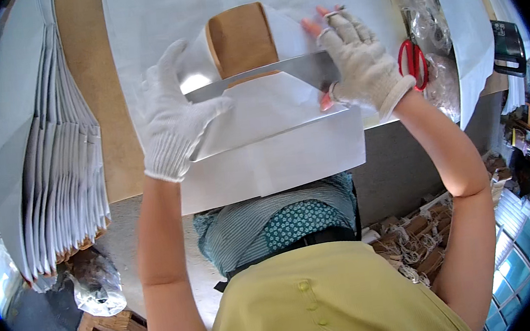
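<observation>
A white paper sheet or bag [277, 154] with a brown inner face [240, 39] lies in front of me, its near part folded. Across it runs a shiny grey strip [255, 75], apparently metal, its ends reaching under both hands. My left hand [176, 120], in a white knit glove, rests at the strip's left end with fingers stretched and thumb out. At the right end, my right hand [360, 58] lies spread over the strip and paper. Its glove leaves the fingertips bare. Whether the fingers press on the strip's edge is partly hidden.
Folded white paper bags [62, 167] stand in a thick stack at the left. Red-handled scissors [414, 64] lie right of my right hand, beside clear plastic wrap [442, 85]. Bundled brown pieces with string [415, 240] sit below the table at the right. A plastic bag [97, 286] is at lower left.
</observation>
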Motion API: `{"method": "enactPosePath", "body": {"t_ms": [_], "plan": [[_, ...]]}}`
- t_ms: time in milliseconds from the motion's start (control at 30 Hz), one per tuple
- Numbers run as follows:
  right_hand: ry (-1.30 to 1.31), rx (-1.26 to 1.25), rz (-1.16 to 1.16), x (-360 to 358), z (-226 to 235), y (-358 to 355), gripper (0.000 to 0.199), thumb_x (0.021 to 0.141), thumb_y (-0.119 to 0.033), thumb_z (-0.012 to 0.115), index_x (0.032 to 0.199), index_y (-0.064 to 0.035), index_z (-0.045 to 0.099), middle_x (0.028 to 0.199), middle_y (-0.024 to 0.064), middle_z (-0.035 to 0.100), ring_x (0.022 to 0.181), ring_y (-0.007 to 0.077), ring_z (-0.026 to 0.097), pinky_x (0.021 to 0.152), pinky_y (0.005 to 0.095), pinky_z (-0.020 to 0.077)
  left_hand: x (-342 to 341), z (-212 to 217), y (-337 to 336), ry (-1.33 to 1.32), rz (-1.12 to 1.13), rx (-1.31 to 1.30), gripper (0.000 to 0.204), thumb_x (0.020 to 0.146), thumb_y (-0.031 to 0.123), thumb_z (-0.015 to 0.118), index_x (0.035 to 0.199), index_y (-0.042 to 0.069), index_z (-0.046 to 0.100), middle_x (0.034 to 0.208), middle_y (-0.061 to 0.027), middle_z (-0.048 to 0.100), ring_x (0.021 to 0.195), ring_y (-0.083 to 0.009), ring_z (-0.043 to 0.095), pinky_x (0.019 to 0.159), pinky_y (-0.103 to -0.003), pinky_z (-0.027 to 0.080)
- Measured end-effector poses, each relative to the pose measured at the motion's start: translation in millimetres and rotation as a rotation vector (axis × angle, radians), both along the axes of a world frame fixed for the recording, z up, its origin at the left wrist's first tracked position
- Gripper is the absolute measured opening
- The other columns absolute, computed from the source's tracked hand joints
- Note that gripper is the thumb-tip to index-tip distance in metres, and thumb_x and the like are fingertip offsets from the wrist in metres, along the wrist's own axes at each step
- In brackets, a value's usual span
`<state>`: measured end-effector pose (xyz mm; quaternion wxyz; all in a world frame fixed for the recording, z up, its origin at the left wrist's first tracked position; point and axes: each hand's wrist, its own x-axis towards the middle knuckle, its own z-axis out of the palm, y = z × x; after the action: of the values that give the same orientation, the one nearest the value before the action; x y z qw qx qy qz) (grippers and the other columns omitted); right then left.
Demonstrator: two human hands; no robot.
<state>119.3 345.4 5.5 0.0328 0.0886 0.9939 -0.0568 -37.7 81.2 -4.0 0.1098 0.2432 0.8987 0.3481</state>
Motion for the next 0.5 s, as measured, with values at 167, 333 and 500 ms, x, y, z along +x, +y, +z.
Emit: {"method": "enactPosePath", "body": {"t_ms": [167,333,500], "plan": [[-0.243,-0.006,-0.157,-5.5,7.1,-4.7,0.118,0.053,-0.036,0.101,0.157,-0.0319,0.045,0.169,0.0138,0.034,0.159,0.0401,0.023,0.131,0.0466,0.0237,-7.0,8.7,7.9,-0.218,-0.138,-0.07,0.05,0.066,0.017,0.092,0.113,0.004,0.079,0.097,-0.0106,0.064,0.088,-0.0225,0.067,0.084,-0.035,0.057],[-0.052,-0.227,-0.158,17.3,2.9,-14.6,0.077,0.067,-0.028,0.094,0.14,-0.0288,0.067,0.166,0.003,0.044,0.158,0.0341,0.028,0.132,0.0458,0.0195,17.6,10.5,4.7,-0.034,-0.173,0.057,0.025,0.072,-0.003,0.082,0.096,0.005,0.083,0.103,-0.0094,0.063,0.094,-0.021,0.066,0.081,-0.028,0.057],[0.108,-0.15,-0.029,42.3,-15.9,-20.1,0.058,0.08,-0.023,0.084,0.137,-0.0226,0.07,0.155,0.0057,0.057,0.151,0.0312,0.044,0.129,0.049,0.026,29.1,-7.1,-4.9,-0.193,-0.207,0.147,0.022,0.071,0.001,0.077,0.091,0.01,0.082,0.108,-0.0093,0.064,0.107,-0.0267,0.061,0.089,-0.035,0.054]]}}
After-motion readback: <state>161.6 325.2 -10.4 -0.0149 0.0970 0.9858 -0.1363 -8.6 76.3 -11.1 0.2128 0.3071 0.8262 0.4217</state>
